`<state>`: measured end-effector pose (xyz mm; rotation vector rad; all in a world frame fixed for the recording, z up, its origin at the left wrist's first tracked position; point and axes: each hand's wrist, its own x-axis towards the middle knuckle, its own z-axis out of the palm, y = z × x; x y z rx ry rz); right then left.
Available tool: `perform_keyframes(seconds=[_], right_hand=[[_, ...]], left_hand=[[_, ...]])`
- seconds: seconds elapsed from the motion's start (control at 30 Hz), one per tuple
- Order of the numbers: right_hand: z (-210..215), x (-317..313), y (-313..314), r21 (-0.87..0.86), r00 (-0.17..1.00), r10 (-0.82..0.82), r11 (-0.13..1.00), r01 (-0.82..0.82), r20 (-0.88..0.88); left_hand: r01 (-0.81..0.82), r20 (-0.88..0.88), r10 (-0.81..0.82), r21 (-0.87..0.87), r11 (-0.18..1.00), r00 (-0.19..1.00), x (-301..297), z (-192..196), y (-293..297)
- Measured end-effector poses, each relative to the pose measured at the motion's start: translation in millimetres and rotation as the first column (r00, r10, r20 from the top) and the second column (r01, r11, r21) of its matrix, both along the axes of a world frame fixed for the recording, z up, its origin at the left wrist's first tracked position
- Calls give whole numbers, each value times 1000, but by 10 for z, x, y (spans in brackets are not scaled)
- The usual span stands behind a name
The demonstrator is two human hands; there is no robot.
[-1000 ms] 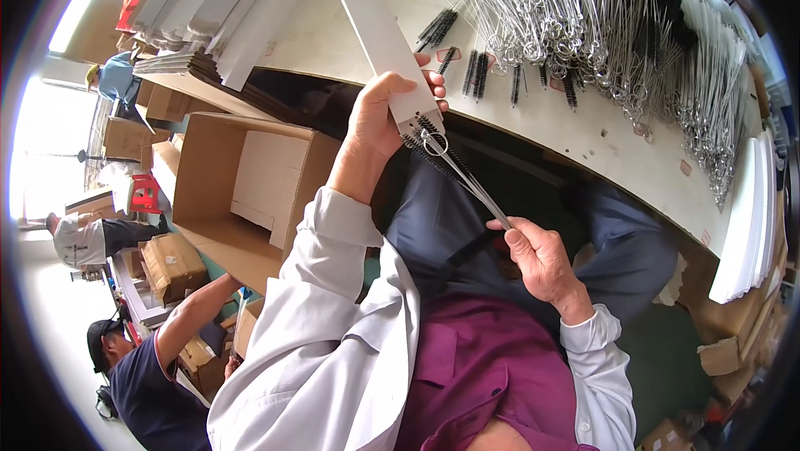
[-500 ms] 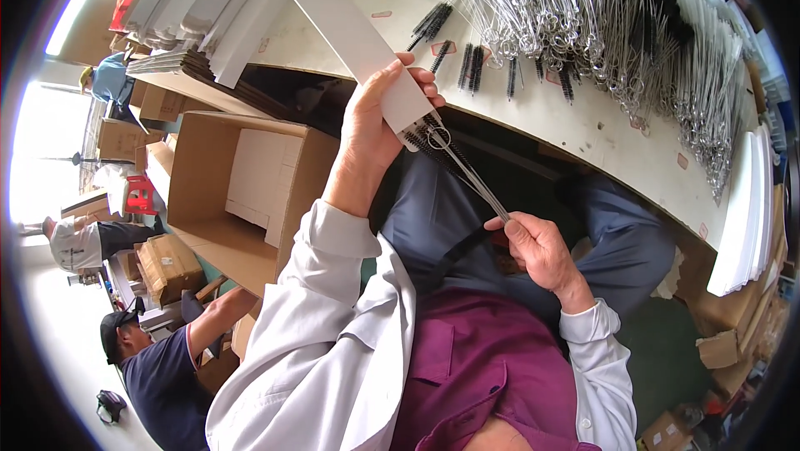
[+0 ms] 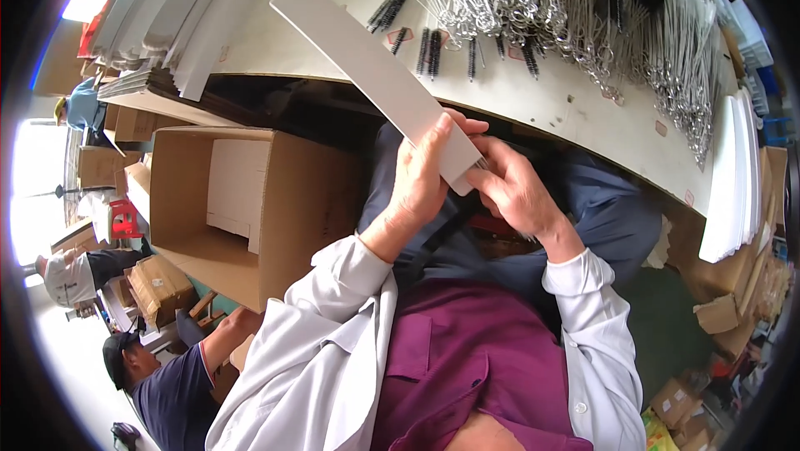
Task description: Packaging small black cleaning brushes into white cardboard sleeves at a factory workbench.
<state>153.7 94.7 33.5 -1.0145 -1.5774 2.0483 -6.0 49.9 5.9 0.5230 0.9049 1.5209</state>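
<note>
A long, narrow white cardboard box [image 3: 367, 76] slants across the middle of the view. My left hand [image 3: 422, 174] is wrapped round its lower part, thumb on top. At the box's near end, my right hand [image 3: 518, 194] is closed, fingertips against the opening. A little of the thin wire brushes [image 3: 482, 164] shows between those fingertips and the box; the rest of them is hidden. Beyond my hands, short black-bristled brushes [image 3: 433, 52] lie near the edge of the white table [image 3: 550, 122].
A big pile of wire-handled brushes [image 3: 533, 1] covers the far table. Flat white boxes are stacked at the left [image 3: 179, 13] and right [image 3: 733, 180]. An open brown carton [image 3: 312, 209] stands left of my knees. A co-worker [image 3: 171, 388] sits at the lower left.
My right hand has moved up to the box's end, and the brushes, which stuck out before, have mostly slid inside. My left hand and the box have shifted down and right.
</note>
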Motion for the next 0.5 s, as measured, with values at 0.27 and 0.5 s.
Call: perform_keyframes(seconds=[0.27,0.5], right_hand=[[-61,391,204,116,995,92,989,-96,38],[24,527,147,227,937,270,920,-320,223]], left_hand=[[298,-761,-328,-184,937,560,-189,200,-453],[551,-919,263,60,832,-296,-267,830,-243]])
